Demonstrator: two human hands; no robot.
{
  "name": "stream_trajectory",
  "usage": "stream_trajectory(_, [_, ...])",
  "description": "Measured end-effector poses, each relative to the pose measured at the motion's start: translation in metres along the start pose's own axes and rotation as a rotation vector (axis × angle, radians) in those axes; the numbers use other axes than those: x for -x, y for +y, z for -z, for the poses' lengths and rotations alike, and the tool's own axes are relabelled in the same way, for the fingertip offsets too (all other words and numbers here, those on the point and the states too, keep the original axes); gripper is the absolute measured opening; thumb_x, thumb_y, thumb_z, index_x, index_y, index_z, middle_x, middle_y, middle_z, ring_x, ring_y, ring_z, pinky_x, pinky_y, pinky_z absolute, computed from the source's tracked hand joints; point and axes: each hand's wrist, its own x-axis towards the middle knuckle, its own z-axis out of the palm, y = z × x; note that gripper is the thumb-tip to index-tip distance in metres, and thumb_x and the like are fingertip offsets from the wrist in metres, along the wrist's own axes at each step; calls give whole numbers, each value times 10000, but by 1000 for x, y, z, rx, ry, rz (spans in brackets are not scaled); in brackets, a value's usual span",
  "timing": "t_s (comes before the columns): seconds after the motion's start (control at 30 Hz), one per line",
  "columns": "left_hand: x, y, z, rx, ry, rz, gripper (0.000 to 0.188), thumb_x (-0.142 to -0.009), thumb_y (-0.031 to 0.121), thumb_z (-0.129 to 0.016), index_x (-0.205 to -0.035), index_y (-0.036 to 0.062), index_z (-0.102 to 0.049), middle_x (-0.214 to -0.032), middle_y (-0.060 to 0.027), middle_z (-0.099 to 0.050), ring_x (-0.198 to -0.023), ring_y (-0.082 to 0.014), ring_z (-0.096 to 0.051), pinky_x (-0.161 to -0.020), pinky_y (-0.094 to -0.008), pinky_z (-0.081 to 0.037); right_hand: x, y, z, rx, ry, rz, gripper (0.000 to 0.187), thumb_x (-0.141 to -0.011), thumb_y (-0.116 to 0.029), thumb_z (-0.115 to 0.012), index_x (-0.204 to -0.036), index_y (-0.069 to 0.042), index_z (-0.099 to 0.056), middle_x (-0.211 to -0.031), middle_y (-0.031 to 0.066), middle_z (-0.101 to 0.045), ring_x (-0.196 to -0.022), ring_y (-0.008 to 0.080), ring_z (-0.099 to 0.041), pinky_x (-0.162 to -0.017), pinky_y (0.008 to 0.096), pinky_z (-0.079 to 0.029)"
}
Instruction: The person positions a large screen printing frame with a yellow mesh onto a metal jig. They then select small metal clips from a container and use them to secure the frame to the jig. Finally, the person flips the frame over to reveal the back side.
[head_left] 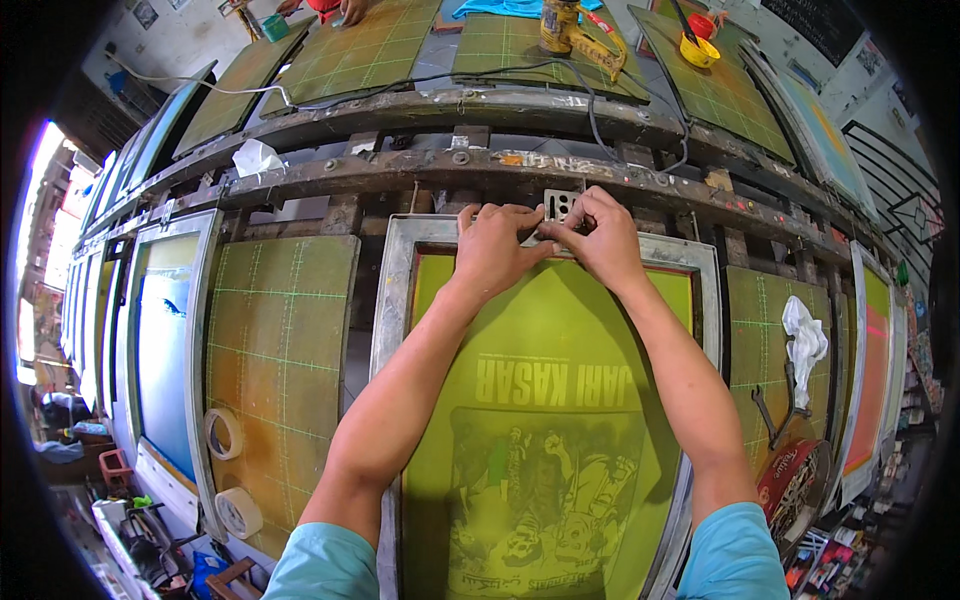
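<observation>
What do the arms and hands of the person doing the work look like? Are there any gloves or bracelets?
The light blue sleeves look plain and end near the elbows, so both forearms are bare. The left hand and right hand have no gloves, and I see no watch or bracelet on either wrist.

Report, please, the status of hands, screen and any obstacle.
Left hand and right hand at small metal bracket, by far edge of grey frame. Yellow-green screen beneath forearms. No obstacle seen between hands and bracket.
</observation>
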Motion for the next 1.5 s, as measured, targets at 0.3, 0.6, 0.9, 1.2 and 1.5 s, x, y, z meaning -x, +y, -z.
stream_trajectory(0.3, [2, -2, -2, -24, 39, -8, 528, -797, 398, -800, -1256, 149, -718, -1234, -75, -696, -1179, -273, -596, -1149, -519, -266, 0, -2, 2, -13, -67, -72, 356, -761, -308, -862, -1025, -99, -749, -838, 53, -561, -762, 222, -590, -684, 341, -473])
stream_trajectory(0.6, [2, -1, -2, -22, 31, -2, 555, -794, 422, -806, -1263, 140, -712, -1239, -76, -697, -1185, -273, -598, -1146, -515, -270, 2, 5, -1, -44, 2, 2, 261, -766, -226, -852, -972, -95, -759, -852, 36, -504, -736, 165, -520, -665, 308, -438])
stream_trajectory(0.9, [-7, -1, -4, -6, 50, -57, 584, -759, 489, -819, -1224, 145, -737, -1214, -90, -715, -1147, -273, -625, -1122, -501, -289, 4, 18, 30, -54, 10, 126, 179, -763, -138, -827, -900, -50, -753, -858, 60, -552, -796, 188, -574, -719, 315, -469])
stream_trajectory(1.2, [-10, -8, -4, 39, -48, -33, 597, -817, 471, -788, -1269, 89, -706, -1246, -121, -710, -1183, -271, -660, -1104, -414, -358, 16, 11, 18, -6, 186, -54, 526, -756, -401, -876, -1131, -98, -667, -1076, 129, -571, -961, 284, -617, -835, 368, -506])
stream_trajectory(1.5, [-8, -3, 6, -92, -31, 10, 682, -811, 504, -779, -1326, 72, -663, -1231, -158, -708, -1149, -281, -648, -1107, -426, -304, 210, -26, 181, 726, 569, -420, 280, -877, -198, -700, -1104, -34, -685, -1080, 188, -679, -1035, 368, -643, -923, 430, -501])
